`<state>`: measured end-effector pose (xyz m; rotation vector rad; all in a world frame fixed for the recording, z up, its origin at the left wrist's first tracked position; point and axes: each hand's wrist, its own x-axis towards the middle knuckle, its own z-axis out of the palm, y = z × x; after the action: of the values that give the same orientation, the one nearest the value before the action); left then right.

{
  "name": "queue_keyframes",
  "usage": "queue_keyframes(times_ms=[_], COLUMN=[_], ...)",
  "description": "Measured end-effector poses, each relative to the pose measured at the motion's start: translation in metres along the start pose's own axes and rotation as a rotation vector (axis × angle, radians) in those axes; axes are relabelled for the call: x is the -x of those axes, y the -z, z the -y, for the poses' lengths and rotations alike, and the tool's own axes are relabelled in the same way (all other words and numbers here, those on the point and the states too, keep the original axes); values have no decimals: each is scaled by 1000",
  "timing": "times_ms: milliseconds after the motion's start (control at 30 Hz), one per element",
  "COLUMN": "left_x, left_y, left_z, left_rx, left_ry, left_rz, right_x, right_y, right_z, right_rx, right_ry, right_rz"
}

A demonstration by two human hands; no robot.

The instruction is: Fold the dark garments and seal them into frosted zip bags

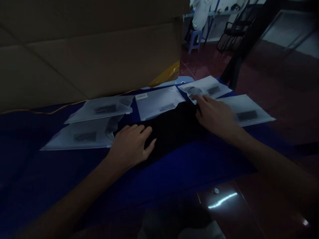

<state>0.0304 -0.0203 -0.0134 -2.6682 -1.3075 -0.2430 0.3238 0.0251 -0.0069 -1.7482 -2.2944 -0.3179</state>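
A piece of folded black cloth [171, 129], its exact kind too dark to make out, lies across the middle of the blue-covered table [189, 166]. My left hand [132, 142] rests on its left end, fingers bent and the thumb held apart, palm down. At the right end, my right hand [214, 113] has its fingers and thumb closed on the cloth's edge. Just beyond the cloth is a flat whitish plastic bag [159, 99] with a small label at its top left corner. Part of that bag is hidden under the cloth.
Two frosted bags with dark printed patches, an upper one [102, 108] and a lower one [82, 136], lie at left. Two more bags, one far [211, 87] and one near [251, 111], lie right. A large cardboard box [99, 63] stands behind. A person [200, 15] sits farther back.
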Motion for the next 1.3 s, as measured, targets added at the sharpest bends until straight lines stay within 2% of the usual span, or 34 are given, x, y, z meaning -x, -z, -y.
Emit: queue_keyframes(times_ms=[67, 167, 300, 400, 500, 633, 700, 833, 967, 1133, 1200, 1300], left_x=[0, 1, 2, 3, 4, 2, 1, 0, 2, 4, 5, 3], left_y=[1, 3, 0, -3, -3, 0, 3, 4, 5, 16, 20, 25], left_z=[3, 5, 5, 8, 10, 11, 10, 12, 16, 18, 19, 20], left_rx=[-32, -58, -120, -215, -265, -303, -318, -307, -249, -182, -139, -41], left_ry=[2, -2, 65, 137, 162, 178, 176, 149, 112, 52, 14, -76], left_rz=[25, -12, -61, -75, -69, -29, -29, -94, -194, -366, -424, -440], right_x=[3, 5, 2, 0, -2, -5, -6, -5, -3, 0, 1, 2], right_y=[-1, -3, -5, -7, -8, -4, -1, 0, -2, 5, 9, 17], right_z=[-2, -1, 4, 6, 3, -4, -4, 0, 4, 5, 6, 5], right_rx=[99, 132, -107, -229, -214, -194, -193, -152, -182, -248, -291, -424], right_ry=[69, 207, 314, 305, 275, 272, 290, 332, 311, 285, 280, 301], right_rz=[2, -22, 91, 165, 162, 218, 198, 76, -2, -113, -130, -101])
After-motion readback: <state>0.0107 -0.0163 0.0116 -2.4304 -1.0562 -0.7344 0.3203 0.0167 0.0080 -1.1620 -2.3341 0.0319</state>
